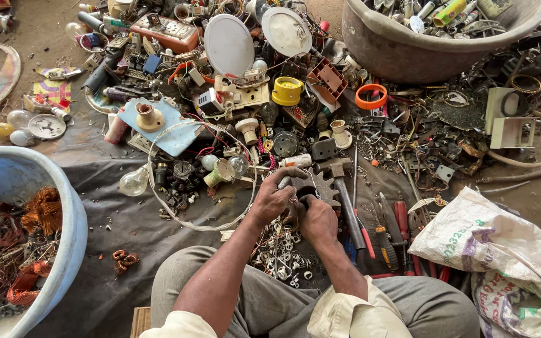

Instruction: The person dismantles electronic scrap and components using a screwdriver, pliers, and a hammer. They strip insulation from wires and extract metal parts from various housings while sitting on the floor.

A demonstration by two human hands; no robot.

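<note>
My left hand and my right hand are closed together over a small dark part held between them, just above my knees. The part is mostly hidden by my fingers. Right behind my hands lies a dark toothed gear, and a hammer lies to its right. Under my hands sits a heap of small white plastic bits on the dark ground cloth.
A blue tub with copper wire stands at the left. A large brown tub of scrap sits at the back right, and a white woven sack at the right. Screwdrivers, a clear bulb and piled electrical scrap cover the ground ahead.
</note>
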